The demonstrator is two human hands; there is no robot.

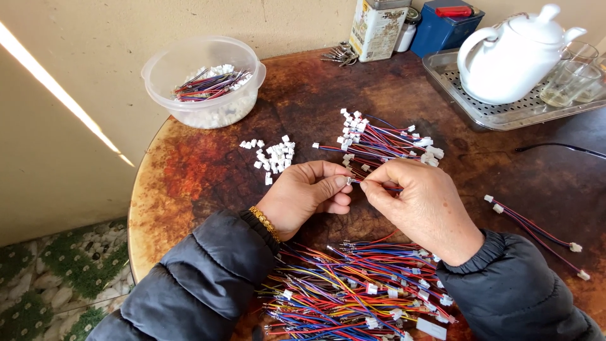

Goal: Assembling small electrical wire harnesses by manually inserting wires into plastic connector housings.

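Hands (pixel 372 192) pinch wire (pixel 379 185) (fingertips meeting).

At the far edge of the table I see a tall rectangular tin (pixel 377 28) with a cream and gold printed label. Just right of it stands a dark blue box (pixel 442 28) with a red piece (pixel 453 11) on top.

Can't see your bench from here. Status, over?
Left hand pinching small white connector. Right hand pinching its wires. Nothing blocking.
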